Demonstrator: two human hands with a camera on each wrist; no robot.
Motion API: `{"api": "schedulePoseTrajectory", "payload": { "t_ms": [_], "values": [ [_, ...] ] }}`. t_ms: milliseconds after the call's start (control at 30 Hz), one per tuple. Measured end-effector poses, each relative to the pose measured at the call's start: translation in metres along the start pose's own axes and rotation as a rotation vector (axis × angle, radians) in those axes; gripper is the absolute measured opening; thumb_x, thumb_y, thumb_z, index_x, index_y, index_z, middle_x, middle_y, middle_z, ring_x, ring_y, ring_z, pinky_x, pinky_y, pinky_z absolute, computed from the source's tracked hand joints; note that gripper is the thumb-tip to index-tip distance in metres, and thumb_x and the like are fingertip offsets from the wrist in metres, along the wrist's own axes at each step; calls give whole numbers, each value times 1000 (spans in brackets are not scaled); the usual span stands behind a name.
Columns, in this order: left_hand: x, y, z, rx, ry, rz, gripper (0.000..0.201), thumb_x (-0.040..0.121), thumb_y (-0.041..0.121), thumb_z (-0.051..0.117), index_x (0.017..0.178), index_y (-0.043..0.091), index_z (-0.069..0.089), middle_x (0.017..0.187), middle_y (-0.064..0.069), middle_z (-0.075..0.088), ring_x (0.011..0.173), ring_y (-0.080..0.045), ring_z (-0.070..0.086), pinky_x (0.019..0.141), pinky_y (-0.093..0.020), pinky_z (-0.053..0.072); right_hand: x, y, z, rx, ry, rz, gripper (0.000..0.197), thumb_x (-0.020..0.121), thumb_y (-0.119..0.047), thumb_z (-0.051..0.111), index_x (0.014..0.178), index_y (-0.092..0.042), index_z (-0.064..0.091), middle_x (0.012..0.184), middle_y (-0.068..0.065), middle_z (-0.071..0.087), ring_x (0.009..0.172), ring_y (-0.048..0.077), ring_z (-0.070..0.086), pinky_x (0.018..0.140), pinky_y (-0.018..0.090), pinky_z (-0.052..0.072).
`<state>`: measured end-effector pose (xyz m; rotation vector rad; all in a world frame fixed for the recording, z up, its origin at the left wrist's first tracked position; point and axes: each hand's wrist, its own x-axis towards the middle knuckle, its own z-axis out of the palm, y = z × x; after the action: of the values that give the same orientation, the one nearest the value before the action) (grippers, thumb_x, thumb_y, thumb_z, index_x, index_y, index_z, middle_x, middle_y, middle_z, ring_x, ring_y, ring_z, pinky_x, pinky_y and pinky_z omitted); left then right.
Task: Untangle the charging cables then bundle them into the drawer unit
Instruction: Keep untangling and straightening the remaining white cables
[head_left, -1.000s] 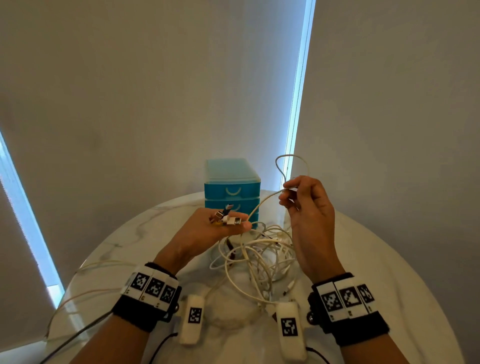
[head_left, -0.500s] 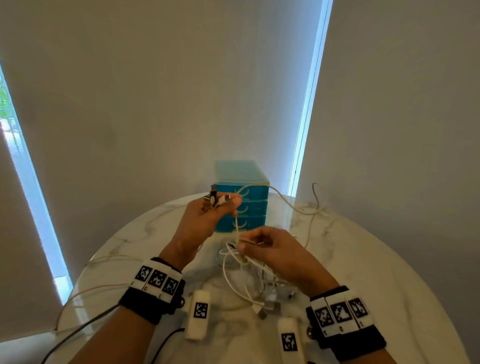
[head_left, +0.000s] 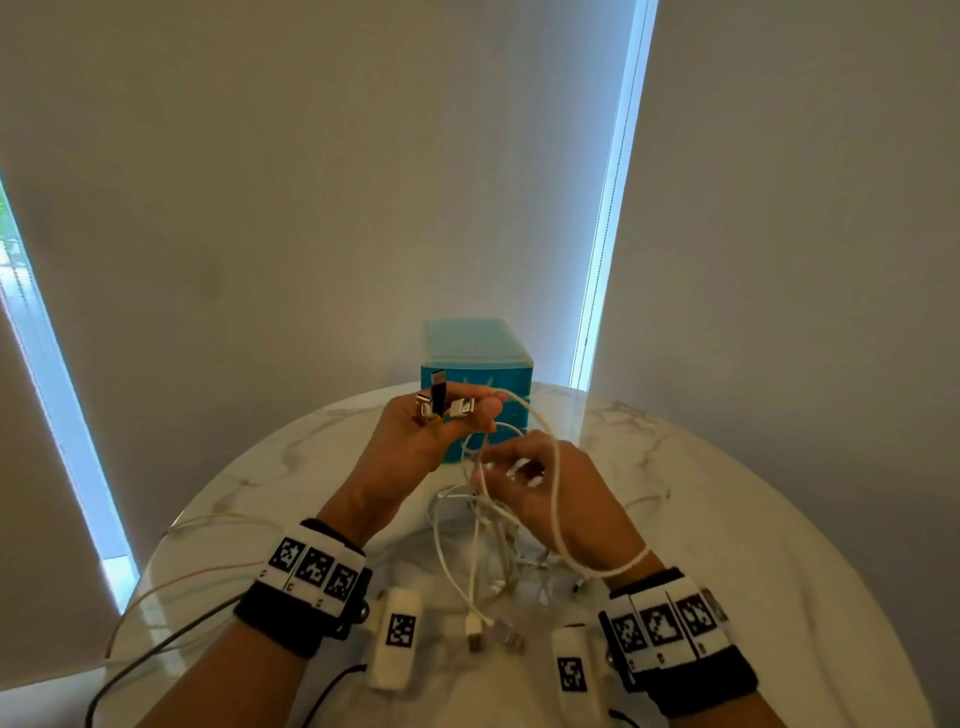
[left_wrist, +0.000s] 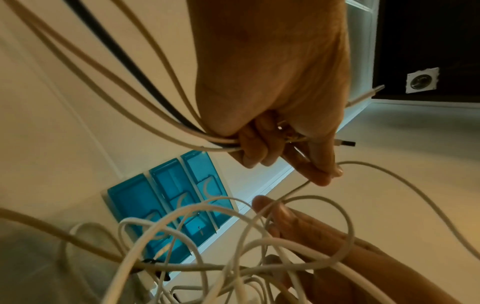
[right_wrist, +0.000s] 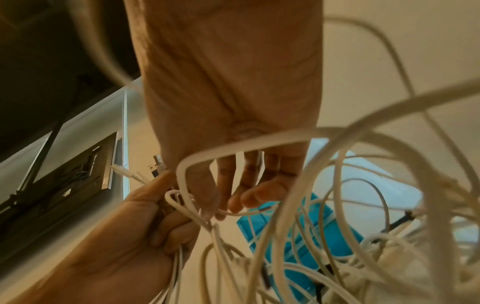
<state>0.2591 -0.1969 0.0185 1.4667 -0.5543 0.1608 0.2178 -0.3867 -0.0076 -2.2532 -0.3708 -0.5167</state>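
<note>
- Left hand (head_left: 415, 441): raised above the marble table (head_left: 727, 545), in front of the drawer unit. Fingers curled round a bunch of cable ends; firm grip.
- Connector plugs (head_left: 441, 405) stick out of the top of that fist. In the head view one dark plug stands near upright, long axis vertical, tip up; the pale metal ones beside it lean off to the sides.
- Left wrist view: the held cords, several cream and one black, run out of the fist (left_wrist: 272, 102) toward the upper left of that picture, lying side by side.
- Right hand (head_left: 561, 499): lower and just right of the left hand, back of the hand up. Fingertips (right_wrist: 249, 197) bent round and pinching a thin white strand.
- One white cord (head_left: 558, 519) arcs from the left fist over the back of the right hand and crosses that wrist.
- Tangle of white charging cables (head_left: 483, 566): loops hang from both hands down to the table between the forearms; no single axis, loops cross each other. Two loose plug ends (head_left: 488, 631) lie on the table near the person, tips roughly toward the viewer.
- Drawer unit (head_left: 475, 358): blue, translucent top, upright at the far edge of the table, fronts facing the person; three drawer fronts (left_wrist: 168, 201) show in the left wrist view, all closed.
- Wrist bands with black-and-white markers (head_left: 311, 566) on both forearms.
</note>
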Motion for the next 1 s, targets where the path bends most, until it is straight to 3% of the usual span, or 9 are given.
{"api": "schedulePoseTrajectory", "payload": {
  "t_ms": [167, 200, 267, 333, 400, 500, 767, 867, 1000],
  "values": [
    [-1, 4, 1, -9, 12, 20, 34, 98, 13, 74, 132, 15, 74, 92, 9, 76, 59, 7, 63, 52, -18, 51, 6, -1, -8, 209, 287, 28, 10, 98, -38, 78, 103, -30, 78, 98, -12, 78, 88, 5, 74, 77, 17, 60],
    [0, 3, 2, 9, -3, -6, 38, 97, 12, 77, 135, 19, 72, 98, 8, 76, 63, 6, 66, 57, -30, 54, 8, -1, -13, 297, 359, 33, 11, 99, -36, 77, 105, -27, 79, 96, -9, 81, 87, 8, 77, 77, 22, 63],
    [2, 0, 2, 98, -73, -82, 44, 93, 18, 82, 134, 26, 72, 106, 5, 80, 78, 3, 74, 64, -18, 59, 9, 0, -20, 456, 366, 68, 15, 100, -30, 76, 110, -20, 80, 96, -1, 83, 88, 17, 80, 81, 39, 68],
    [4, -10, 0, 213, -217, -130, 42, 87, 28, 87, 128, 31, 76, 110, 7, 83, 99, -3, 78, 87, -19, 61, 8, -1, -20, 541, 338, 99, 17, 101, -25, 75, 114, -16, 80, 99, 3, 83, 90, 24, 80, 83, 50, 67],
    [3, -16, 2, 305, -316, -157, 40, 86, 35, 88, 125, 36, 79, 118, 14, 81, 112, -3, 74, 102, -27, 58, 6, -2, -19, 614, 417, 103, 15, 101, -22, 75, 114, -17, 80, 92, -2, 81, 80, 20, 76, 73, 41, 65],
    [4, -16, 2, 258, -280, -149, 34, 92, 33, 85, 126, 35, 79, 118, 16, 80, 112, 0, 73, 97, -23, 59, 7, -3, -25, 842, 499, 178, 14, 101, -21, 73, 113, -19, 79, 82, -4, 72, 71, 12, 63, 65, 27, 55],
    [12, -26, -17, 217, -11, -173, 17, 93, 39, 83, 103, 25, 85, 95, 11, 83, 86, 5, 74, 74, -11, 49, 4, -7, -49, 1064, 311, 279, 25, 104, -12, 56, 96, -5, 79, 85, 7, 63, 73, 16, 54, 64, 32, 41],
    [13, -29, -18, 228, 25, -172, 18, 95, 40, 81, 101, 24, 85, 89, 11, 81, 75, 9, 70, 68, -11, 45, 1, -9, -45, 773, 154, 276, 23, 106, -16, 60, 109, -6, 80, 77, 7, 65, 66, 17, 52, 61, 30, 43],
    [15, -35, -22, 283, 78, -183, 10, 96, 36, 81, 100, 27, 85, 89, 15, 82, 78, 8, 72, 68, -11, 48, -7, -11, -58, 997, -133, 217, 35, 96, 0, 58, 126, -2, 74, 92, 18, 69, 68, 23, 59, 63, 29, 52]
  ]
}}
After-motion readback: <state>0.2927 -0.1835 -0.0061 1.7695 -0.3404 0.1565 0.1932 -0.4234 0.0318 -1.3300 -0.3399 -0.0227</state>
